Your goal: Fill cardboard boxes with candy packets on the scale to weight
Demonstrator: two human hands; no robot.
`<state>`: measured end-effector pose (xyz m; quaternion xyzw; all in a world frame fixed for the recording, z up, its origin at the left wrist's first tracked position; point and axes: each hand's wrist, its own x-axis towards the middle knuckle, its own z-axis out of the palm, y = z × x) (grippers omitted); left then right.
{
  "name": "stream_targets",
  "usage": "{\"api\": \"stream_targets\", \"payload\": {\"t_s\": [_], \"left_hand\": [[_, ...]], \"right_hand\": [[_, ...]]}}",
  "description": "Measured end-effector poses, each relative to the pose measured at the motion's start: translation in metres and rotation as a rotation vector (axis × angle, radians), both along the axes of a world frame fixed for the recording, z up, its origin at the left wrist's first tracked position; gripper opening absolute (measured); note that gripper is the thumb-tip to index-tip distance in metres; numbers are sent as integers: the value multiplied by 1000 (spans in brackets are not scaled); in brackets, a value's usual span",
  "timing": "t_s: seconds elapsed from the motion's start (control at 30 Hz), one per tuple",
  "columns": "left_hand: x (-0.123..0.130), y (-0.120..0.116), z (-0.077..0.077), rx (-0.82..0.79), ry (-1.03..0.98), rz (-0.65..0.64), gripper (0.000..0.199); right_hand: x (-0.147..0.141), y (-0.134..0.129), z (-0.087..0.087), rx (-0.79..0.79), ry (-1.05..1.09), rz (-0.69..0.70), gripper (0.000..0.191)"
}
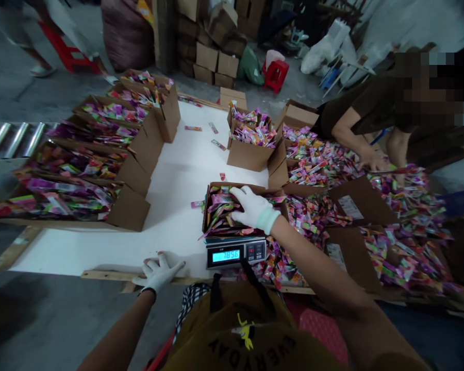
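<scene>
My right hand [254, 208], in a white glove, rests palm-down on the colourful packets inside an open cardboard box [215, 187]. That box sits on a digital scale [235, 253] whose lit display shows digits. My left hand [159, 271], also gloved, lies flat with fingers spread on the near edge of the white table [181, 170], left of the scale, holding nothing. A large heap of loose packets [390, 232] spreads to the right of the box.
Several packet-filled cardboard boxes [81, 175] line the table's left side, and another box [251, 139] stands behind. A second person [371, 118] leans over the heap at the right. Roller conveyor [7, 139] at far left; stacked cartons and red stools behind.
</scene>
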<state>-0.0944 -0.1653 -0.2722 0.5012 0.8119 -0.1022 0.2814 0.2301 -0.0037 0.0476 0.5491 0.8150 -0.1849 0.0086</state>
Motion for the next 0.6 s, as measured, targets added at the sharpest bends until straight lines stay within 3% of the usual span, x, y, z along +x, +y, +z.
{"api": "stream_targets", "payload": {"t_s": [0.13,0.33,0.4,0.5,0.6], "left_hand": [[4,2,1,-2,5,93,120],[7,5,7,-29,10,92,124],[8,5,11,-33,18,88,122],[9,6,15,-50,23,80,124],[9,8,18,-47,25,80,124]], "right_hand": [[2,19,-19,70,144,29,26],[41,21,-5,214,410,-26,19],[36,18,-6,169,351,-4,18],[13,17,-15,44,139,63,33],[-2,21,-20,-12,3,66,29]]}}
